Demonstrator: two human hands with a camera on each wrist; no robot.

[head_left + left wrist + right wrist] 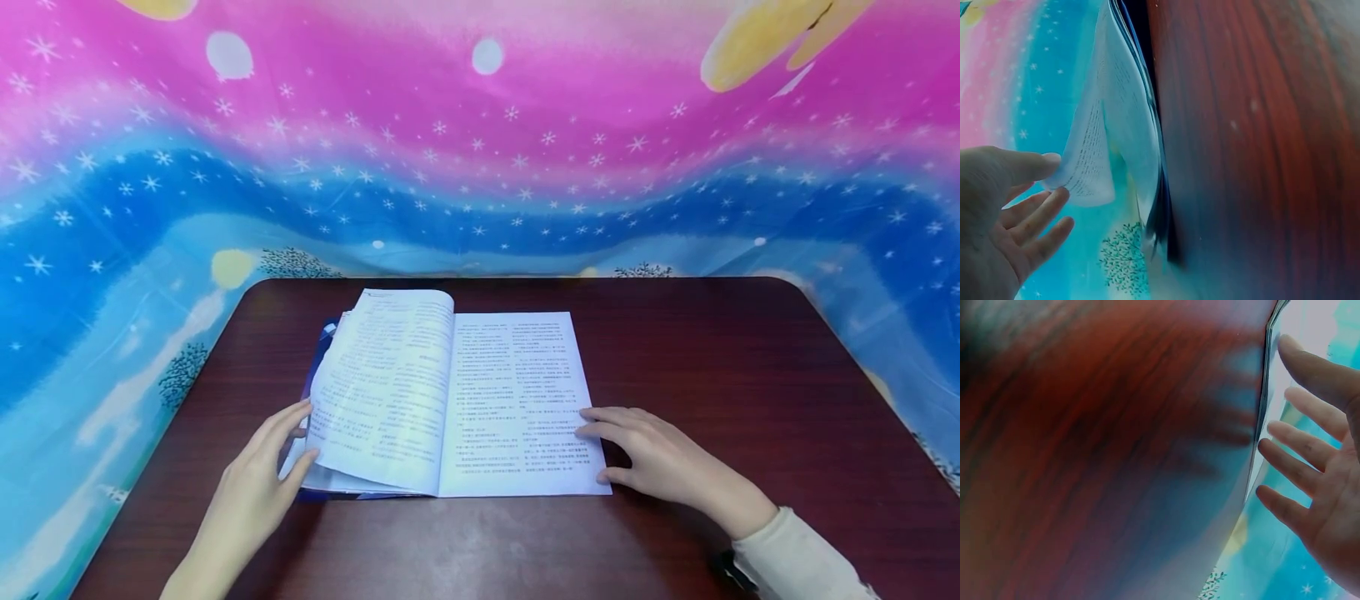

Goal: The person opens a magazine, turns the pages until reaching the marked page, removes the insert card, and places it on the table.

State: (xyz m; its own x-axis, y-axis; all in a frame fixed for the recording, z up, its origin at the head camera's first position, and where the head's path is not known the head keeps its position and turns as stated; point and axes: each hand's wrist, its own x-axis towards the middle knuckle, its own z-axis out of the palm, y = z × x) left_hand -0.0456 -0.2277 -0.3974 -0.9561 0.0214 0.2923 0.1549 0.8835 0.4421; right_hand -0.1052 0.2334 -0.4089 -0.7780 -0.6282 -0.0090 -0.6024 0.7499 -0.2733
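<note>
An open magazine (517, 400) with printed text lies on the table, its dark blue cover showing at the left edge. My left hand (258, 475) is at its left side. In the left wrist view, the left thumb and a finger pinch the edge of a raised page (1088, 156), which stands away from the stack below. The other fingers of that left hand (1010, 212) are spread. At the right edge of the magazine, my right hand (656, 450) has its fingertips over the page margin. The right wrist view shows this right hand (1322, 456) with fingers extended and apart.
The dark red-brown wooden table (720, 367) has rounded far corners and extends around the magazine. Behind and beside it hangs a pink and blue cloth (480, 167) with snowflakes. A light sleeve (798, 554) and a dark band (731, 571) are at the right wrist.
</note>
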